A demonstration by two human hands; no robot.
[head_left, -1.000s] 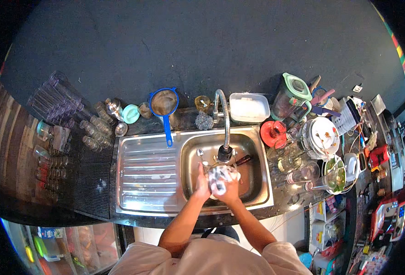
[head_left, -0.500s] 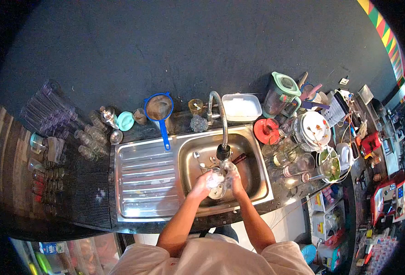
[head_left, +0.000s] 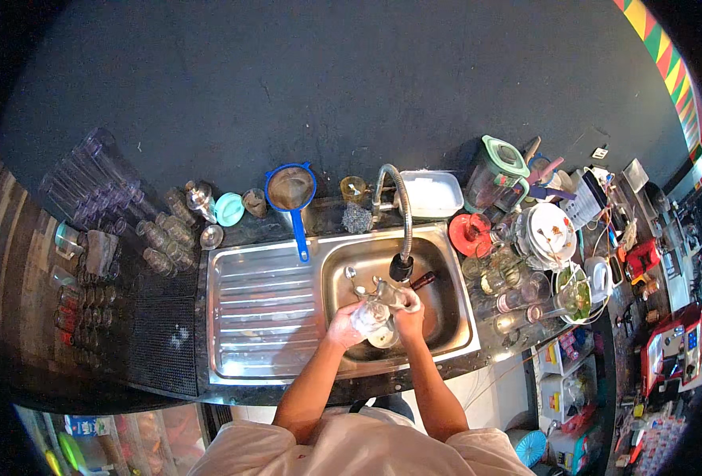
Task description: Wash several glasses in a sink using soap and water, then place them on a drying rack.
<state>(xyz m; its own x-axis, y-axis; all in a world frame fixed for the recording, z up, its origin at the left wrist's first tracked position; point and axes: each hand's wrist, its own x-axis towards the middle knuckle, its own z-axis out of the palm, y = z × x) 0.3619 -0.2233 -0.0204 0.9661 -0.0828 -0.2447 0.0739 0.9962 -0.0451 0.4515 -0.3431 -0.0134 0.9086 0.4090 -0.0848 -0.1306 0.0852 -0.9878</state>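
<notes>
Head cam: left fisheye of a head-worn pair, upright, pitched down over the sink [head_left: 440, 317]; left hand [head_left: 346, 325] and right hand [head_left: 409, 317] just below centre, close in, wearer's shirt [head_left: 367, 448] at bottom edge, wall [head_left: 287, 95] up top, tabletop [head_left: 263, 394] bowed (wide lens, dark corners)

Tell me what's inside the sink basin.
At least a spoon and a dark-handled utensil lie in the basin. Over it, the left hand grips a foamy item and the right hand a clear item; what lies beneath them is hidden.
</notes>
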